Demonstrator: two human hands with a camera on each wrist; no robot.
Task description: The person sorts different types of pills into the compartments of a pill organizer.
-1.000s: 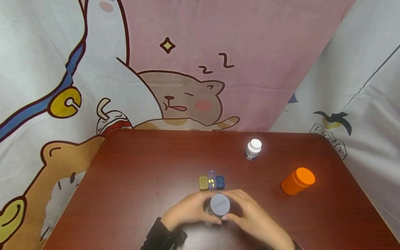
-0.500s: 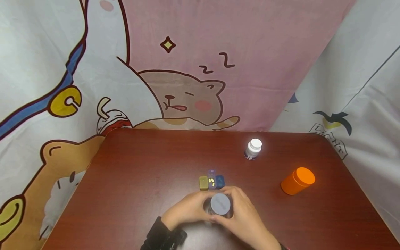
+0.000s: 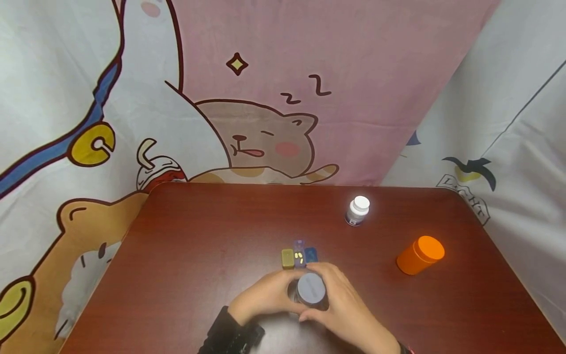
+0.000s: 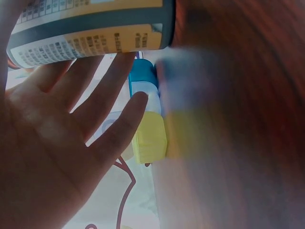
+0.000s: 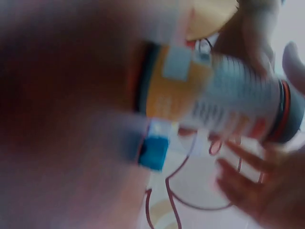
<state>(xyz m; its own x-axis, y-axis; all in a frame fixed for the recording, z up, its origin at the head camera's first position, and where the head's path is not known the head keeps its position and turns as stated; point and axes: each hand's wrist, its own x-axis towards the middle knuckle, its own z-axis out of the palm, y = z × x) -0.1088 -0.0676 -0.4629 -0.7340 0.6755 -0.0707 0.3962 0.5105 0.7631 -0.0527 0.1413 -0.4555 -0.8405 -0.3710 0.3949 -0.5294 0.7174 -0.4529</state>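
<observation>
A pill bottle point(image 3: 311, 289) with a grey lid stands upright between my two hands near the front of the table. Its orange and white label point(image 5: 205, 90) shows in the right wrist view. My left hand point(image 3: 271, 295) grips the body from the left, fingers reaching behind it. From the right, my right hand point(image 3: 342, 307) curls round the top by the lid; blur hides its exact contact. Just beyond the bottle lies a small pill box point(image 3: 288, 258) with yellow, purple and blue compartments. The purple one's flap is up and several pale yellow pills point(image 3: 298, 256) lie inside.
A white bottle point(image 3: 357, 211) stands toward the back right of the brown table point(image 3: 212, 226). Farther right is an orange jar point(image 3: 420, 255) with an orange lid. A cartoon-print cloth point(image 3: 345, 49) hangs behind the table.
My right hand has turned and shifted slightly left about the bottle's top. The left hand and bottle stay nearly in place, and the pill box has not moved.
</observation>
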